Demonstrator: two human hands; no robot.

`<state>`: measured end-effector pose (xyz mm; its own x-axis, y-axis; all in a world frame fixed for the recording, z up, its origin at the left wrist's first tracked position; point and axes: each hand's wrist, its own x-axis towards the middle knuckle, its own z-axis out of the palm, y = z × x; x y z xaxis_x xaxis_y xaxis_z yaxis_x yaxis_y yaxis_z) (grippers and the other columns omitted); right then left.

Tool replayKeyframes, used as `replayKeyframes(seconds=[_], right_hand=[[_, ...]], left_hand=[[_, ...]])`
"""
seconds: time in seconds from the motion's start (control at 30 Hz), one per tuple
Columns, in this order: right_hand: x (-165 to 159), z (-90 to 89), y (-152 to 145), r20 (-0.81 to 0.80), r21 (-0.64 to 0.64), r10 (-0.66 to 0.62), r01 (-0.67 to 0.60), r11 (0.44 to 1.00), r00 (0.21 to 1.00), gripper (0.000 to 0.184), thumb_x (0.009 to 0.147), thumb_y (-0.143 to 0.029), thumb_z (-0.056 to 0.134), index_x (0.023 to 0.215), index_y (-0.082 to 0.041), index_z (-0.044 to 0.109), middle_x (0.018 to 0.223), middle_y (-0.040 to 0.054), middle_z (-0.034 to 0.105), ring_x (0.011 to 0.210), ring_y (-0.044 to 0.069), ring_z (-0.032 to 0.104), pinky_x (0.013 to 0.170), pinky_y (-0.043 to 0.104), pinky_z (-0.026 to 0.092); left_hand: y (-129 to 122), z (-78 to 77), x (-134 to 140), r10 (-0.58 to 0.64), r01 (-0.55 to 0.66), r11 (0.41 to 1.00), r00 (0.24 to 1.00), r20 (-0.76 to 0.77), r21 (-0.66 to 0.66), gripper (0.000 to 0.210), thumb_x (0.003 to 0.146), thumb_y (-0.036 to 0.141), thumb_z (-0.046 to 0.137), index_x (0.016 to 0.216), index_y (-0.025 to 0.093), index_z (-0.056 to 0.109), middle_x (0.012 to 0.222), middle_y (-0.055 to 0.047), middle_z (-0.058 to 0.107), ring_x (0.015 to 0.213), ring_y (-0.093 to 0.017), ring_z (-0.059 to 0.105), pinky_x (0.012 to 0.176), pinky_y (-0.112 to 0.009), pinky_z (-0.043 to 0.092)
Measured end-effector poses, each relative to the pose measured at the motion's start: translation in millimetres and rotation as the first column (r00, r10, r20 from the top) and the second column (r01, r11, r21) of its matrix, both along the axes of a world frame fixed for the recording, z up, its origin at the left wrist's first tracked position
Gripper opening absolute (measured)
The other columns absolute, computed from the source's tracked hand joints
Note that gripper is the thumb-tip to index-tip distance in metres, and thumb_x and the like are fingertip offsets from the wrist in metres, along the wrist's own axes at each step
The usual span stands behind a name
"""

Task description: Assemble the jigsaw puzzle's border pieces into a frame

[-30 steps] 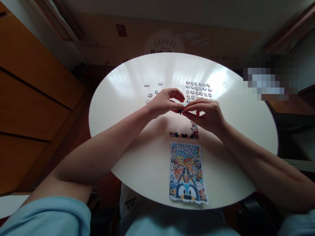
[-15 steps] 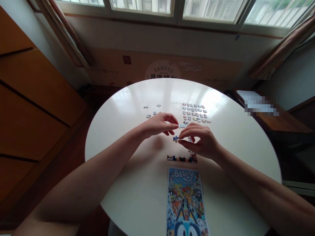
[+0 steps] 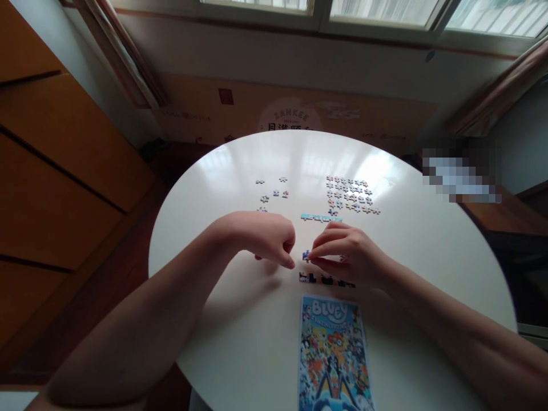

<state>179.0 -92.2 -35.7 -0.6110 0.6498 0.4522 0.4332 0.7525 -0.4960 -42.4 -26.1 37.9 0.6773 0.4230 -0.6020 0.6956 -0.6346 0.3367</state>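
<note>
My right hand [image 3: 349,251] pinches a dark blue puzzle piece [image 3: 305,256] between thumb and fingertips, just above the joined bottom strip [image 3: 314,278]. Beside it on the left, my left hand [image 3: 269,240] is bent down at the wrist with its fingers curled under; its thumb points toward the strip. Whatever those fingers may hold is hidden. A joined light-blue strip of pieces [image 3: 317,218] lies beyond the two hands. My right hand partly covers other pieces near the strip's right end.
Rows of loose pieces [image 3: 349,194] lie at the back right of the white round table [image 3: 240,354]. Several scattered pieces [image 3: 276,193] are at the back left. A Bluey picture sheet [image 3: 336,354] lies at the near edge. Beyond stands a large printed cardboard panel [image 3: 188,103].
My left hand has drawn back from the light-blue strip, moved nearer and curled its fingers. My right hand has brought its puzzle piece nearer the bottom strip. The view has shifted slightly.
</note>
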Motion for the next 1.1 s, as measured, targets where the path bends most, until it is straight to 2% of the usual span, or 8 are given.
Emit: replayKeyframes(seconds=[0.33, 0.6, 0.73, 0.83, 1.1], right_hand=[[5.3, -0.9, 0.4, 0.047, 0.013, 0.003, -0.004, 1.000, 0.999, 0.011, 0.091, -0.027, 0.070, 0.087, -0.023, 0.080, 0.087, 0.0043, 0.078, 0.076, 0.018, 0.065, 0.068, 0.032, 0.052], [5.6, 1.8, -0.9, 0.066, -0.020, -0.018, 0.020, 1.000, 0.998, 0.015, 0.092, -0.032, 0.069, 0.084, -0.026, 0.080, 0.086, 0.0037, 0.077, 0.075, 0.018, 0.065, 0.067, 0.032, 0.050], [4.0, 2.3, -1.7, 0.097, -0.048, -0.004, 0.009, 0.999, 0.995, 0.016, 0.093, -0.036, 0.069, 0.085, -0.026, 0.080, 0.086, 0.0032, 0.076, 0.077, 0.017, 0.064, 0.068, 0.031, 0.050], [2.4, 2.3, -2.0, 0.114, -0.058, 0.007, -0.001, 0.998, 0.993, 0.016, 0.093, -0.035, 0.069, 0.087, -0.026, 0.081, 0.086, 0.0030, 0.076, 0.078, 0.016, 0.064, 0.068, 0.031, 0.050], [-0.7, 5.5, -4.0, 0.129, -0.066, 0.049, -0.041, 0.997, 0.990, 0.011, 0.092, -0.029, 0.070, 0.090, -0.026, 0.080, 0.086, 0.0023, 0.077, 0.079, 0.016, 0.063, 0.069, 0.030, 0.050]], left_hand=[[-9.1, -7.7, 13.0, -0.055, 0.055, 0.998, 0.994, -0.091, -0.004, 0.040, 0.082, 0.054, 0.061, 0.071, 0.017, 0.074, 0.058, -0.007, 0.064, 0.052, -0.018, 0.053, 0.058, -0.032, 0.036], [-8.8, -10.1, 14.6, -0.029, 0.027, 0.999, 0.997, -0.070, -0.025, 0.032, 0.074, 0.049, 0.070, 0.065, 0.018, 0.072, 0.054, -0.006, 0.062, 0.052, -0.017, 0.052, 0.058, -0.030, 0.036], [-9.4, -8.3, 13.6, -0.052, 0.051, 0.999, 0.997, -0.055, -0.016, 0.028, 0.073, 0.045, 0.070, 0.070, 0.017, 0.074, 0.060, -0.006, 0.066, 0.054, -0.017, 0.053, 0.057, -0.030, 0.036], [-10.4, -7.8, 13.2, -0.058, 0.059, 0.998, 0.997, -0.049, 0.014, 0.032, 0.076, 0.047, 0.067, 0.072, 0.017, 0.075, 0.062, -0.007, 0.066, 0.054, -0.018, 0.054, 0.057, -0.031, 0.037], [-10.7, -8.9, 14.3, -0.030, 0.031, 0.999, 0.999, -0.032, 0.041, 0.042, 0.080, 0.053, 0.063, 0.058, 0.017, 0.065, 0.056, -0.006, 0.063, 0.050, -0.015, 0.050, 0.053, -0.029, 0.033]])
